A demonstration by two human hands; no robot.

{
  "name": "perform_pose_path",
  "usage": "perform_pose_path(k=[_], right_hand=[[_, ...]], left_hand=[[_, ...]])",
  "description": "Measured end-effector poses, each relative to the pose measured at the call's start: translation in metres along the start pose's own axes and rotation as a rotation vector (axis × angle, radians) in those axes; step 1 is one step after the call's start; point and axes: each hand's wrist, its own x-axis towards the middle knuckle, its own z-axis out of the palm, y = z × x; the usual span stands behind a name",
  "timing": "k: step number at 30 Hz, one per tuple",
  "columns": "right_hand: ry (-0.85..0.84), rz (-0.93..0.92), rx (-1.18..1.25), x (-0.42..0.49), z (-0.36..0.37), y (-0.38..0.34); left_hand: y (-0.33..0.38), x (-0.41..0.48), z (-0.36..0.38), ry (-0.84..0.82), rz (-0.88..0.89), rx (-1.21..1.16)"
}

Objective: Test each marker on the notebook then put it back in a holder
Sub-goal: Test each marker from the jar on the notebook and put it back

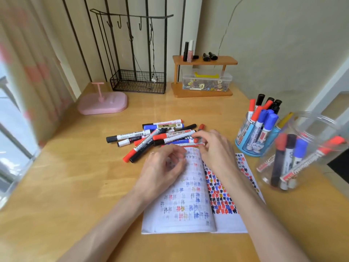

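Observation:
An open notebook [188,208] lies in front of me, its pages covered in red, blue and black test marks. Just beyond it is a loose pile of whiteboard markers [151,137]. My right hand [215,148] reaches to the pile's near edge, and its thumb and fingers pinch a red-capped marker [196,140] that still lies there. My left hand [162,169] rests on the top of the left page with its fingers loosely curled and nothing visible in them. On the right stand a blue holder [245,142] and a clear jar [309,129], each holding several markers.
At the back of the wooden desk are a pink stand [103,104], a black wire basket with hooks [137,83], and a small wooden shelf [204,61] over a plastic box of clips [206,82]. A curtain and window are on the left.

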Motion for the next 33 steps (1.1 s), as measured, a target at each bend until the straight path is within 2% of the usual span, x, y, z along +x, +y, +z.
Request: perform_pose_path(k=[5, 13, 17, 22, 25, 33], right_hand=[[0.059, 0.013, 0.069, 0.006, 0.007, 0.005], [0.187, -0.050, 0.427, -0.005, -0.012, -0.005], [0.180, -0.039, 0.721, -0.031, -0.043, -0.023], [0.130, 0.025, 1.056, -0.069, -0.067, -0.025], [0.179, 0.148, 1.246, -0.083, -0.065, -0.018], [0.147, 0.158, 1.039, -0.108, -0.052, -0.013]], left_hand=[[-0.001, 0.002, 0.002, -0.027, -0.076, -0.207], [-0.007, 0.005, 0.002, 0.006, -0.161, -0.273], [-0.004, 0.002, 0.000, 0.016, -0.075, -0.207], [0.002, 0.000, -0.003, -0.021, 0.099, 0.091], [0.016, -0.004, -0.001, -0.091, 0.115, 0.015], [0.039, -0.019, 0.010, -0.389, 0.079, -0.239]])
